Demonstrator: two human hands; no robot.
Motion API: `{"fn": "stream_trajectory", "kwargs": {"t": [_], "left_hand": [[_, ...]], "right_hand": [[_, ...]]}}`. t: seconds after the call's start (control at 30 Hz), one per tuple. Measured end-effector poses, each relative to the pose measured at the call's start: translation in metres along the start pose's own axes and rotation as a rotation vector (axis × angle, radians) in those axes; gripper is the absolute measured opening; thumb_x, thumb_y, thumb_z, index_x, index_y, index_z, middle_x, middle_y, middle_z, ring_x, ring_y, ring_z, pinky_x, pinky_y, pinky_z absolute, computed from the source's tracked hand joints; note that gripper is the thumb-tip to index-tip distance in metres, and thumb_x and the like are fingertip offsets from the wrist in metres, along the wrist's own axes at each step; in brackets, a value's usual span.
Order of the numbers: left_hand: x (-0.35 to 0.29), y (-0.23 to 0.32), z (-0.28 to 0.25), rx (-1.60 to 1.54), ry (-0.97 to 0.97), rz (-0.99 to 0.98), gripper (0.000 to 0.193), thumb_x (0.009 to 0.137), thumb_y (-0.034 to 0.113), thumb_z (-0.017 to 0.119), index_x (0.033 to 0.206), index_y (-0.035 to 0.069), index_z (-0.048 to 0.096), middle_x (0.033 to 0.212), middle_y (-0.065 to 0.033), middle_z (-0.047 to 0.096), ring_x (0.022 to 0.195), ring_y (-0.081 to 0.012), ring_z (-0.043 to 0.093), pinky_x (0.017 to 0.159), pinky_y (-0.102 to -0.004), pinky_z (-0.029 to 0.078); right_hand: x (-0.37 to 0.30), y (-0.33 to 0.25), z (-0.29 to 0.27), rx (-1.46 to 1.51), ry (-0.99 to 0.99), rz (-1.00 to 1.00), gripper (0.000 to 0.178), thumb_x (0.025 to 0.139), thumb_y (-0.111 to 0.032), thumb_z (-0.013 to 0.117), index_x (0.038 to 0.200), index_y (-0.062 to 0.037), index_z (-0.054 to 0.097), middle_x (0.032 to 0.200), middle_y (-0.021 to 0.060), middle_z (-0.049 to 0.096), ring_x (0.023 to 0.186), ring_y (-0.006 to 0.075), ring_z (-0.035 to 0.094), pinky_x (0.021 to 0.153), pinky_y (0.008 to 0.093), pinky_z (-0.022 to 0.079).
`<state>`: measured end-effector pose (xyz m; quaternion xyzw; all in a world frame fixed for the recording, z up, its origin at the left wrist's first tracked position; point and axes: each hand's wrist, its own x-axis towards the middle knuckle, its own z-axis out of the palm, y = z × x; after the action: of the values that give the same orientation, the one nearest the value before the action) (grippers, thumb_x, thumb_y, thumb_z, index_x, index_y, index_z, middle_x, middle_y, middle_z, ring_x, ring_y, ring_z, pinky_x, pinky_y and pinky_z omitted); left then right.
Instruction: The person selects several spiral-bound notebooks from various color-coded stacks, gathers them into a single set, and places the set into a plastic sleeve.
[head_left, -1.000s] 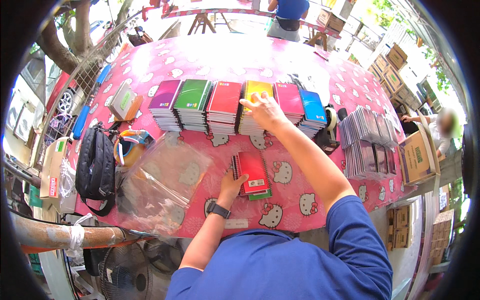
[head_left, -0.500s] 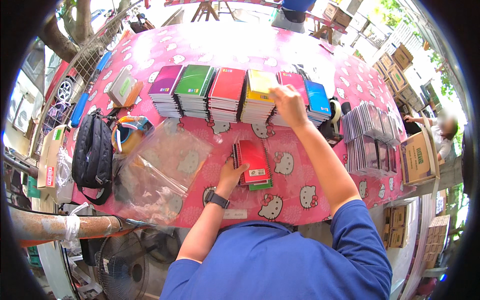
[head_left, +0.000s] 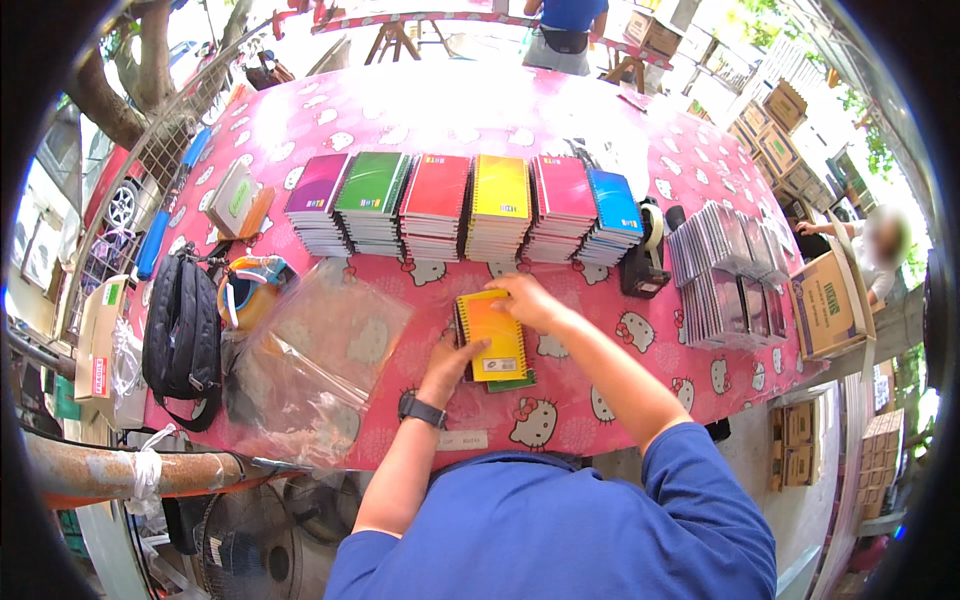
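A small pile of spiral notebooks lies before me, a yellow notebook [head_left: 497, 338] on top and a green notebook [head_left: 517, 384] peeking out at its near edge. My left hand [head_left: 447, 366] grips the pile's left side, thumb on the yellow cover. At the far edge, the fingers of my right hand [head_left: 527, 302] pinch the yellow notebook. Beyond them stands a row of notebook stacks: purple [head_left: 318, 185], green [head_left: 372, 185], red [head_left: 436, 186], yellow [head_left: 501, 187], magenta [head_left: 563, 188] and a lower blue stack [head_left: 614, 202].
A clear plastic sheet [head_left: 345, 330] lies left of the pile, beside a black bag [head_left: 181, 330]. On the right are a black tape dispenser [head_left: 645, 265], wrapped notebook bundles [head_left: 725, 275] and a carton [head_left: 828, 305]. Another person [head_left: 880, 250] is at the far right.
My right hand has come back from the yellow stack to the pile with a yellow notebook, which now covers the red one. My left hand still holds the pile.
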<state>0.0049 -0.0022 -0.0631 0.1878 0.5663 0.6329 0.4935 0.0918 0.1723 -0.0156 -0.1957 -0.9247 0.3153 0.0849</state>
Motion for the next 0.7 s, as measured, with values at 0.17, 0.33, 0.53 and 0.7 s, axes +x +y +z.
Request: {"fn": "stream_trajectory", "kwargs": {"t": [0.17,0.33,0.53,0.7], "left_hand": [[0.000,-0.004,-0.004,-0.034,0.006,0.063,0.043,0.074,0.010,0.069,0.109,-0.006,0.051,0.102,-0.0139,0.063,0.090,-0.0202,0.062,0.078,-0.0302,0.049],[0.002,-0.008,0.004,0.001,0.051,0.097,0.042,0.074,0.009,0.069,0.108,-0.007,0.051,0.100,-0.0144,0.064,0.089,-0.0208,0.063,0.077,-0.0302,0.049],[0.002,-0.006,-0.002,0.047,0.019,0.083,0.042,0.074,0.009,0.069,0.109,-0.007,0.051,0.100,-0.0144,0.064,0.089,-0.0202,0.063,0.077,-0.0299,0.049],[-0.001,-0.004,0.000,0.046,0.057,0.078,0.043,0.074,0.010,0.070,0.108,-0.007,0.050,0.100,-0.0151,0.063,0.088,-0.0205,0.063,0.077,-0.0300,0.049]], "right_hand": [[0.000,-0.027,-0.052,-0.189,0.504,-0.256,0.035,0.075,-0.014,0.068,0.107,-0.0045,0.061,0.106,0.0152,0.058,0.102,0.0304,0.055,0.086,0.0373,0.043],[0.003,0.019,-0.107,-0.582,0.635,0.149,0.054,0.070,-0.021,0.074,0.119,-0.0084,0.054,0.112,0.0075,0.056,0.109,0.0254,0.047,0.090,0.0430,0.036],[0.014,0.027,-0.094,-0.670,0.616,-0.019,0.052,0.067,-0.016,0.075,0.115,-0.0130,0.056,0.110,0.0038,0.054,0.110,0.0224,0.046,0.093,0.0452,0.031],[0.026,0.008,-0.104,-0.695,0.554,-0.060,0.047,0.068,-0.015,0.074,0.112,-0.0164,0.056,0.107,0.0071,0.051,0.105,0.0235,0.047,0.092,0.0458,0.030]]}}
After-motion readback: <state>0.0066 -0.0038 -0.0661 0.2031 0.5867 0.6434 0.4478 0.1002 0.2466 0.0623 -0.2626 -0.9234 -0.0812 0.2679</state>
